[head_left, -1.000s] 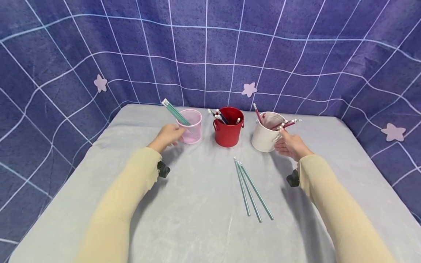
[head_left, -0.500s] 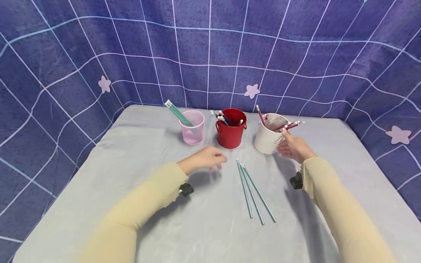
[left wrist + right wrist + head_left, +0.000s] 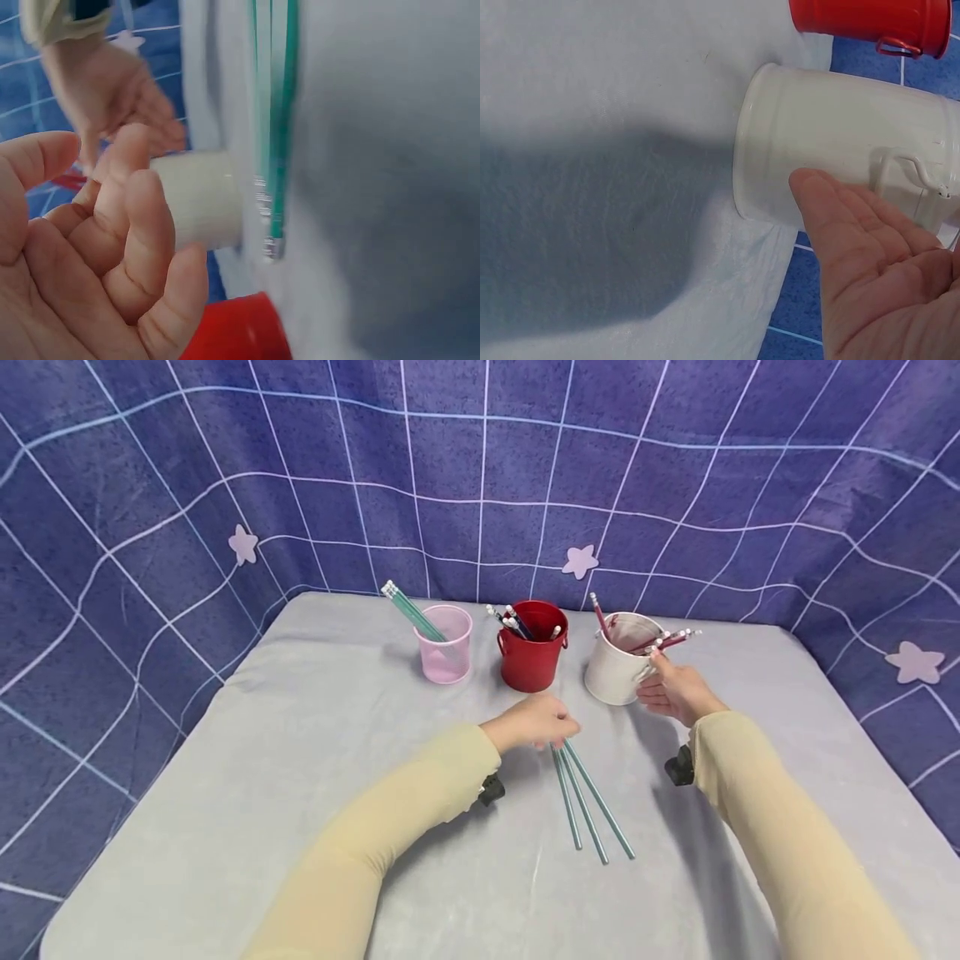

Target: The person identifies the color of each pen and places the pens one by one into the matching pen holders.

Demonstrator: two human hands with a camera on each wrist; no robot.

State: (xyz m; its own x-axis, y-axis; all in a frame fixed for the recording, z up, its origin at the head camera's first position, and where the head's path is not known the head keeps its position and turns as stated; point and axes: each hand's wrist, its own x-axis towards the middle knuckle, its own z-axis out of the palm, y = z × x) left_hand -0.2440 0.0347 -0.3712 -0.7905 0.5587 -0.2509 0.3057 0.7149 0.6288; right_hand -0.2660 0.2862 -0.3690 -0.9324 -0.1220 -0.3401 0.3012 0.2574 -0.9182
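Three loose green pencils [image 3: 601, 802] lie fanned on the grey cloth, eraser ends toward the buckets. Over those ends hovers my left hand [image 3: 531, 722]; its fingers are loosely curled and hold nothing, and in the left wrist view the pencils [image 3: 281, 112] appear apart from it. My right hand [image 3: 681, 692] is at the right side of the white bucket [image 3: 609, 677], beside its handle. In the right wrist view its fingers [image 3: 840, 217] lie fairly straight along the bucket wall; the thumb is mostly out of frame. Dark red pencils [image 3: 678, 639] with white erasers lean in this bucket.
A red bucket [image 3: 528, 668] with dark blue pencils stands left of the white one. Farther left is a pink mesh cup [image 3: 447, 662] holding green pencils [image 3: 411, 610]. A blue grid-patterned curtain [image 3: 480, 460] hangs behind the cloth-covered table [image 3: 300, 735].
My left hand has left the pink cup and moved right and nearer, to the eraser ends of the loose green pencils. The right hand has stayed at the white bucket.
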